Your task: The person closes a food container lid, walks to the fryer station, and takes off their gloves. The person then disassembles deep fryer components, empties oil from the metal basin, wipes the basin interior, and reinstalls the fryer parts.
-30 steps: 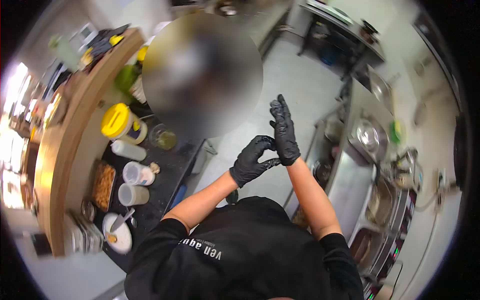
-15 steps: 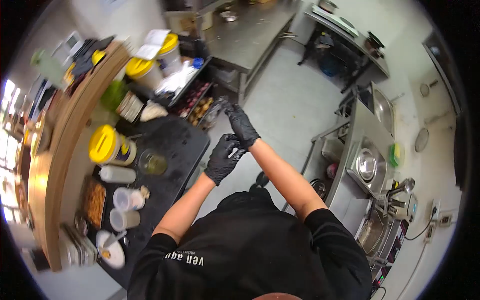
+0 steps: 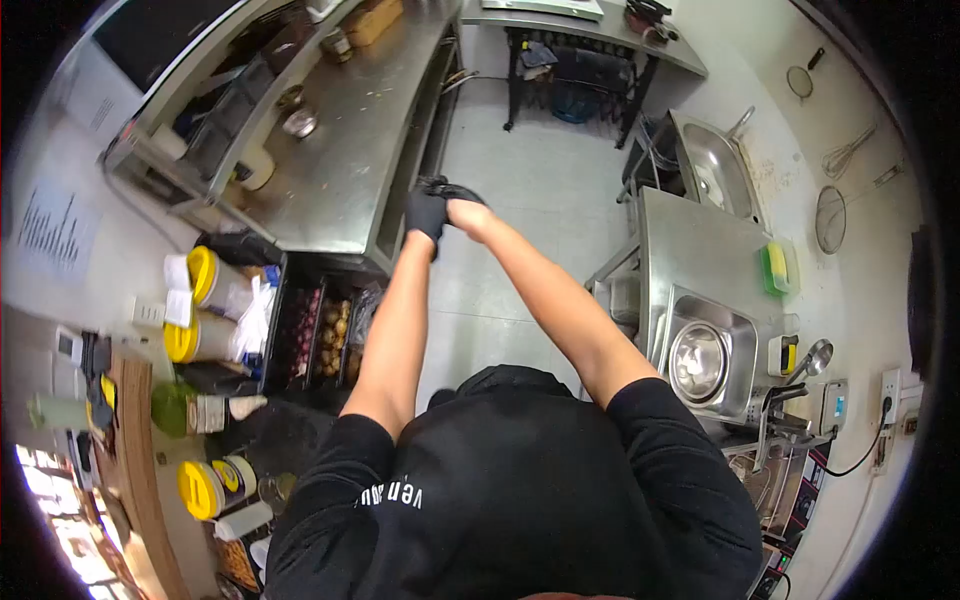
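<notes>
My left hand [image 3: 426,216], in a black glove, is closed on the black glove [image 3: 452,190] of my right hand. That glove is peeled toward the fingers, so bare skin shows at the wrist and the base of my right hand [image 3: 466,214]. The bunched glove hides the fingers of my right hand. Both arms reach forward over the floor, close to the end of a steel table [image 3: 350,190].
Crates with onions [image 3: 304,325] and potatoes [image 3: 334,335] stand left, beside tubs with yellow lids [image 3: 200,275]. A black table [image 3: 290,430] is nearer. At right, a steel counter [image 3: 690,240] holds a sink with a metal bowl [image 3: 698,360]. Grey floor [image 3: 500,270] lies between.
My view has swung left and forward. Both hands have moved farther out, and the right glove has slid from the wrist toward the fingers, baring skin.
</notes>
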The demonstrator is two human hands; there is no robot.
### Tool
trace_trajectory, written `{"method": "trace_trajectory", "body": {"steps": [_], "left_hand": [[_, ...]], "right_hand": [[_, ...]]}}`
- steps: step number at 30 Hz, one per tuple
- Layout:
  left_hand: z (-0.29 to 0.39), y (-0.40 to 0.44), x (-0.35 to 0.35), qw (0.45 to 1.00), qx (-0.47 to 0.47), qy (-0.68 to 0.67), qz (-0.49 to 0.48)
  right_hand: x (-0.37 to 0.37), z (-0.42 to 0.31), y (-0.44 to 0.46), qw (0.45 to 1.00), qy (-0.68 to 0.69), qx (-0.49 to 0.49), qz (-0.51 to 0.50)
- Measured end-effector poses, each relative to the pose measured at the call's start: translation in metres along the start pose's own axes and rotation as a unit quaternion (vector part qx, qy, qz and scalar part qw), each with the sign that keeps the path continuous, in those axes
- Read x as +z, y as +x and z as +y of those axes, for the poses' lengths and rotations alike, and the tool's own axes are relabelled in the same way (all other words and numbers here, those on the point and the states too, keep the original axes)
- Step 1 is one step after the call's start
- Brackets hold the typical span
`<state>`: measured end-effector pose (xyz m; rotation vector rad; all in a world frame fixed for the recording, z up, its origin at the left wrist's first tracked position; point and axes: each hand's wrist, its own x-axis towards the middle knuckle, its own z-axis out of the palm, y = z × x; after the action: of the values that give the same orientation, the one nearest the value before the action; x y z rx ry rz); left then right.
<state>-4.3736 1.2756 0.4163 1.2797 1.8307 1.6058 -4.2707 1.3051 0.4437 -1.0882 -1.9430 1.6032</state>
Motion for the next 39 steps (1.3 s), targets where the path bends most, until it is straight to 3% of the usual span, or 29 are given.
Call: {"method": "trace_trajectory", "body": {"steps": [1,3,4,5,7,8,9,11,12,13,14,15,18,20,21,23,25,27,29,31,33,34,38,39], "left_hand": [[0.013,0.022,-0.003,0.997,-0.037,0.003,-0.061],[-0.057,0.077,0.002,0.96,0.025,0.271,-0.069],[-0.075,0.1,0.001,0.901,0.075,0.419,-0.087],[-0.059,0.111,-0.007,0.78,0.139,0.59,-0.156],[-0.088,0.141,0.006,0.785,0.124,0.584,-0.167],[-0.127,0.161,0.024,0.87,0.035,0.465,-0.163],[-0.111,0.171,0.045,0.848,0.035,0.502,-0.167],[-0.076,0.192,0.087,0.799,0.035,0.574,-0.177],[-0.165,0.231,0.143,0.965,-0.13,0.146,-0.175],[-0.248,0.268,0.197,0.914,-0.265,-0.302,-0.059],[-0.19,0.272,0.215,0.858,-0.29,-0.402,-0.134],[-0.119,0.274,0.231,0.788,-0.324,-0.481,-0.207],[-0.075,0.33,0.307,0.695,-0.425,-0.489,-0.311],[-0.075,0.363,0.356,0.68,-0.447,-0.485,-0.32],[-0.077,0.374,0.382,0.68,-0.457,-0.477,-0.318],[-0.082,0.388,0.436,0.682,-0.478,-0.458,-0.311],[-0.082,0.398,0.488,0.681,-0.494,-0.441,-0.312],[-0.08,0.408,0.538,0.681,-0.503,-0.429,-0.315],[-0.08,0.416,0.582,0.682,-0.505,-0.418,-0.323],[-0.083,0.423,0.615,0.68,-0.496,-0.413,-0.347],[-0.08,0.433,0.648,0.677,-0.465,-0.415,-0.391],[-0.077,0.439,0.659,0.679,-0.461,-0.392,-0.416],[-0.077,0.457,0.727,0.707,-0.452,-0.293,-0.458],[-0.063,0.465,0.735,0.706,-0.457,-0.282,-0.462]], "right_hand": [[-0.01,0.021,0.028,0.984,-0.169,0.052,-0.021],[-0.032,-0.013,0.004,0.904,-0.346,-0.172,-0.181],[-0.033,-0.004,-0.017,0.914,-0.262,-0.285,-0.121],[-0.044,0.006,-0.03,0.902,-0.173,-0.392,-0.057],[-0.097,0.003,-0.024,0.935,-0.037,-0.296,-0.192],[-0.126,0.011,-0.01,0.966,0.058,-0.198,-0.158],[-0.157,0.017,0.013,0.976,0.147,-0.099,-0.123],[-0.207,0.023,0.058,0.985,0.156,-0.072,0.017],[-0.215,0.025,0.083,0.985,0.153,-0.075,0.021],[-0.222,0.031,0.109,0.979,-0.028,-0.191,0.071],[-0.231,0.039,0.135,0.926,-0.21,-0.29,0.12],[-0.237,0.054,0.167,0.925,-0.216,-0.282,0.139],[-0.281,0.067,0.229,0.987,-0.037,-0.104,0.12],[-0.333,0.062,0.255,0.988,-0.07,-0.061,0.119],[-0.353,0.063,0.263,0.99,-0.096,-0.024,0.104],[-0.387,0.067,0.277,0.979,-0.104,-0.042,0.168],[-0.428,0.073,0.287,0.947,-0.188,0.07,0.253],[-0.464,0.099,0.298,0.929,-0.191,0.07,0.308],[-0.495,0.12,0.309,0.848,-0.347,0.046,0.398],[-0.526,0.144,0.322,0.849,-0.338,0.087,0.397],[-0.563,0.174,0.342,0.912,-0.224,0.127,0.32],[-0.577,0.171,0.346,0.917,-0.222,0.164,0.289],[-0.635,0.248,0.382,0.898,-0.231,0.161,0.338],[-0.655,0.255,0.385,0.893,-0.22,0.197,0.338]]}}
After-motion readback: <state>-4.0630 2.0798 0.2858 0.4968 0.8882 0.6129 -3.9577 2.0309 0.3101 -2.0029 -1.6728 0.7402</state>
